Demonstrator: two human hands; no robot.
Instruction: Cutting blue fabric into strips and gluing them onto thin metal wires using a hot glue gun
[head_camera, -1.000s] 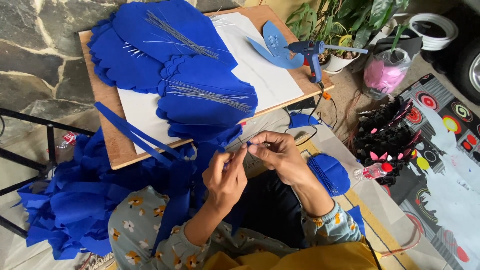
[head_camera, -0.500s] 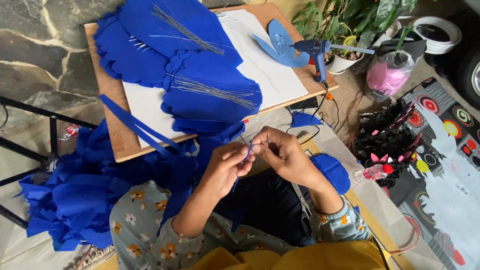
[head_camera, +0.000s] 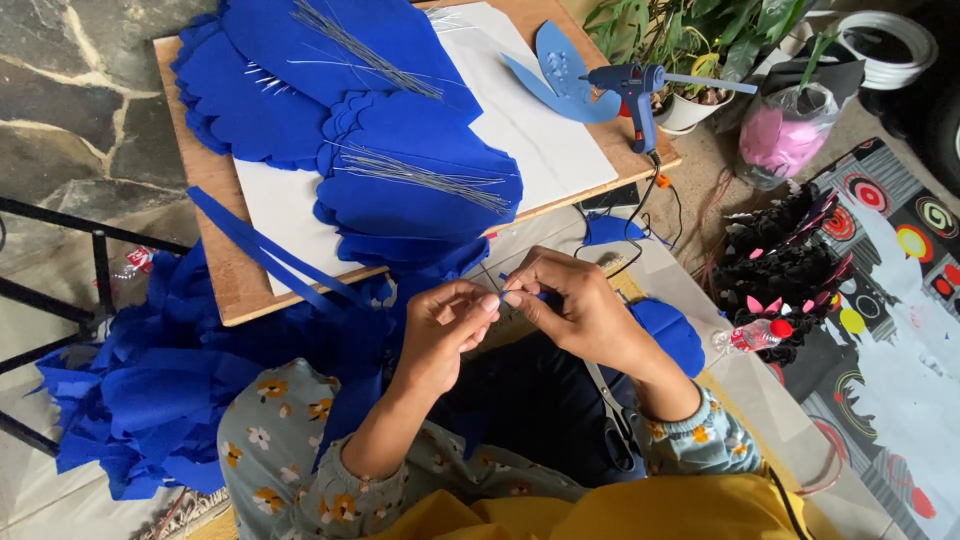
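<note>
Two hands meet above the lap, in front of the wooden surface (head_camera: 205, 190). The left hand (head_camera: 445, 330) and the right hand (head_camera: 575, 310) both have their fingers pinched closed on one thin blue strip (head_camera: 520, 293), which sits between the fingertips of the two hands; the strip is too small to tell its material.

On the surface lies one white sheet (head_camera: 545, 150). On it rest two big groups of blue scalloped pieces (head_camera: 400, 180), and two bundles of thin grey wires (head_camera: 420, 178) lie across them. One light blue cut-out shape (head_camera: 560, 75) and one blue glue gun (head_camera: 630, 85) are at the far right corner, touching each other.

Long blue strips (head_camera: 260, 250) hang over the near edge. One large heap of blue material (head_camera: 150, 390) lies on the floor at the left. One small bottle with a red cap (head_camera: 750, 337) lies at the right, beside one black bunch with pink tips (head_camera: 790, 270).
</note>
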